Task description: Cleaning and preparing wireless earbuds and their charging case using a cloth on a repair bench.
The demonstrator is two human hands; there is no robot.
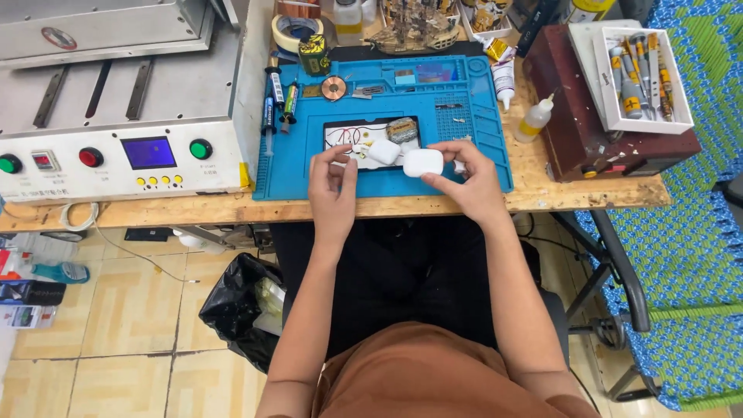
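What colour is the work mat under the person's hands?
Blue: the work mat shows best in the head view, under the left hand and right hand.

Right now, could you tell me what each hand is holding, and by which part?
The right hand pinches a small white case by its right end. The left hand appears pinched at something too small to identify.

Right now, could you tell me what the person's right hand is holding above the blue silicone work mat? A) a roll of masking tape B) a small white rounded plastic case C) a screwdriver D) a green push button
B: the right hand grips a small white rounded plastic case over the blue silicone work mat.
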